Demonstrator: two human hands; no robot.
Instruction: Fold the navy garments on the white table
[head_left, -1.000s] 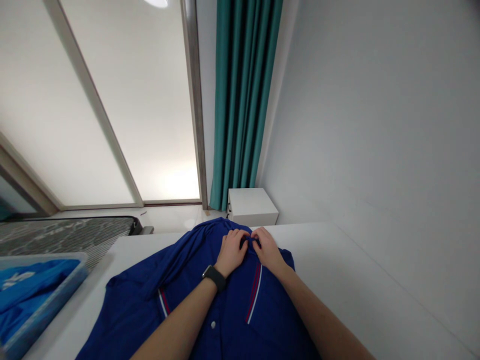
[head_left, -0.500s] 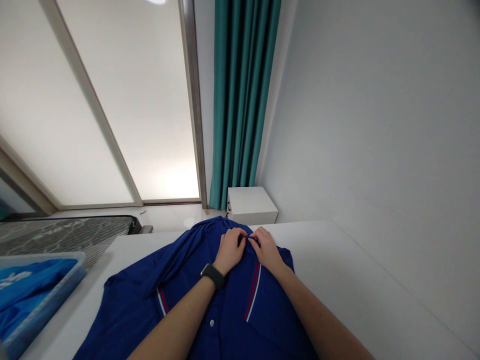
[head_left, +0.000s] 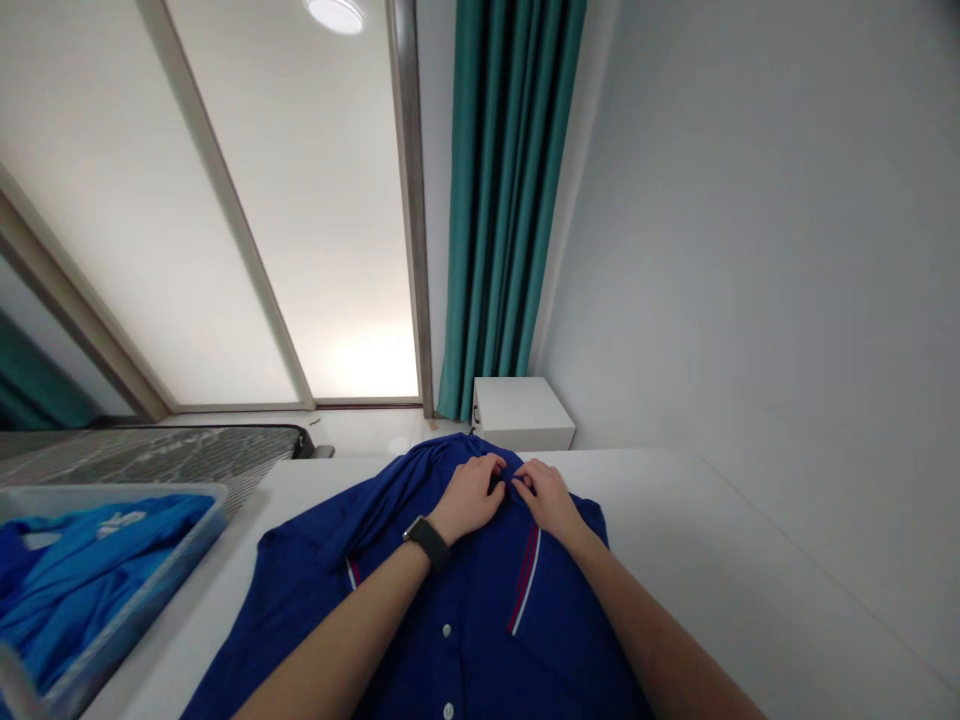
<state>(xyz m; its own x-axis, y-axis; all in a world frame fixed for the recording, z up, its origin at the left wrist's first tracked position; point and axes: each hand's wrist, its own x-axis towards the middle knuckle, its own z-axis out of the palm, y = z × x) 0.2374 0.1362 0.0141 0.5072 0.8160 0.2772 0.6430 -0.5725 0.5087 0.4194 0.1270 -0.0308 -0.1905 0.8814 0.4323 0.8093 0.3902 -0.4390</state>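
Note:
A dark blue button-up shirt (head_left: 480, 610) with red and white stripes lies face up on the white table (head_left: 697, 560). My left hand (head_left: 469, 497), a black watch on its wrist, and my right hand (head_left: 547, 495) meet at the shirt's collar end. Fingers of both hands are curled and pinch the fabric near the top of the button placket. White buttons (head_left: 447, 631) run down the front between my forearms.
A clear plastic bin (head_left: 120, 590) with lighter blue clothes stands at the left on the table. Beyond the table are a small white cabinet (head_left: 521, 412), a teal curtain (head_left: 510, 200), a frosted window and a grey bed (head_left: 150, 455).
My hands stay pinched at the collar, barely shifting. The view has swung a little left and back, so the shirt, bin and cabinet sit further right.

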